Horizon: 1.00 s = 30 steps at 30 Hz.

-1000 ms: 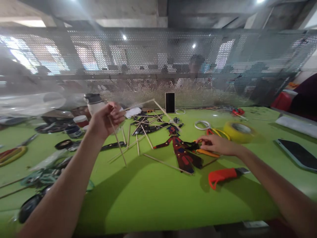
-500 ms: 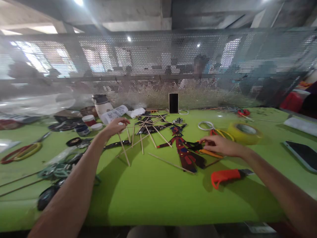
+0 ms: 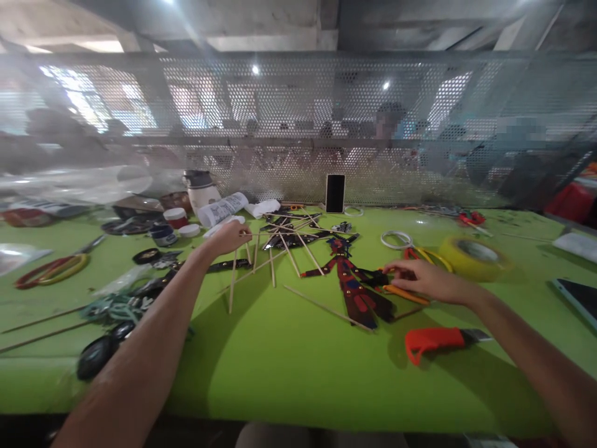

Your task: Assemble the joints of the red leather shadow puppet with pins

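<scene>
My left hand (image 3: 233,238) is closed at the left end of a loose pile of thin wooden sticks (image 3: 289,239), its fingertips pinched at a stick. Under the pile lie dark, studded flat pieces. A red and dark jointed figure (image 3: 357,292) lies flat right of the pile. Over its right arm, my right hand (image 3: 410,277) has curled fingers by the orange handle of a pair of scissors (image 3: 405,294); what the fingertips hold, if anything, is hidden. One single stick (image 3: 326,306) lies in front of the figure.
An orange-red utility knife (image 3: 436,341) lies near my right forearm, with yellow tape (image 3: 473,255) behind it. A phone (image 3: 335,193) stands upright at the back. Scissors (image 3: 58,269), jars (image 3: 175,218) and green string (image 3: 109,308) lie at the left.
The view has shifted slightly left, so things appear further right. The fingers of my left hand have closed at a stick. My right hand stays by the figure.
</scene>
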Each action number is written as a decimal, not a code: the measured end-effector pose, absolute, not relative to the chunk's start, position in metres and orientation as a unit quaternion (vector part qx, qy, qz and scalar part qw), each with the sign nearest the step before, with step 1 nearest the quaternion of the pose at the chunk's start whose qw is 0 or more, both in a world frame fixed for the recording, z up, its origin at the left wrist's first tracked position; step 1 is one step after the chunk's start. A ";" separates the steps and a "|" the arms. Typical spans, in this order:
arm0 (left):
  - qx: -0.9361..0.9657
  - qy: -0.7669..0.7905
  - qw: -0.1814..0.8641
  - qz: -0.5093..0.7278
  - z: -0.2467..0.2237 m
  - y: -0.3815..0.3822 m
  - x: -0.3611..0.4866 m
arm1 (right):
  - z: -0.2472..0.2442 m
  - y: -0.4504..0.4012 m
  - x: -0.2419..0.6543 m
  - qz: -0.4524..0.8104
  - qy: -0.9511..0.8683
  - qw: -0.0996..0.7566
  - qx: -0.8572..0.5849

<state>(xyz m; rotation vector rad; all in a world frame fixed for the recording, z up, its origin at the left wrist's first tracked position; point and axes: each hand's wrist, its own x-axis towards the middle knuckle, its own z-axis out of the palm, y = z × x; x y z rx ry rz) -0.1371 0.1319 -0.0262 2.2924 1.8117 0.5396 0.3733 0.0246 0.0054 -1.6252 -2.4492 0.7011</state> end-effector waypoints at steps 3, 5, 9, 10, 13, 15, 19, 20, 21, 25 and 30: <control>0.772 0.621 0.057 0.121 -0.022 0.130 -0.139 | 0.005 0.025 0.373 0.232 -0.812 0.060 -0.533; 0.772 0.627 0.042 0.091 -0.021 0.129 -0.141 | 0.006 0.025 0.372 0.234 -0.813 0.060 -0.530; 0.772 0.633 0.017 0.051 -0.021 0.129 -0.142 | 0.006 0.024 0.372 0.239 -0.814 0.063 -0.525; 0.772 0.634 0.013 0.043 -0.021 0.129 -0.142 | 0.007 0.024 0.372 0.241 -0.814 0.064 -0.524; 0.773 0.633 0.007 0.023 -0.020 0.129 -0.142 | 0.007 0.022 0.372 0.246 -0.814 0.063 -0.522; 0.774 0.633 0.007 0.012 -0.018 0.129 -0.143 | 0.008 0.021 0.371 0.247 -0.814 0.062 -0.522; 0.777 0.630 0.013 -0.011 -0.017 0.126 -0.143 | 0.010 0.020 0.369 0.244 -0.813 0.061 -0.524; 0.777 0.629 0.016 -0.017 -0.017 0.125 -0.143 | 0.010 0.020 0.369 0.244 -0.813 0.060 -0.525; 0.778 0.627 0.019 -0.023 -0.017 0.124 -0.142 | 0.009 0.021 0.370 0.244 -0.813 0.060 -0.525; 0.784 0.620 0.029 -0.036 -0.018 0.120 -0.140 | 0.007 0.023 0.372 0.240 -0.814 0.060 -0.526; 0.788 0.612 0.042 -0.044 -0.016 0.119 -0.142 | 0.007 0.023 0.372 0.237 -0.813 0.061 -0.528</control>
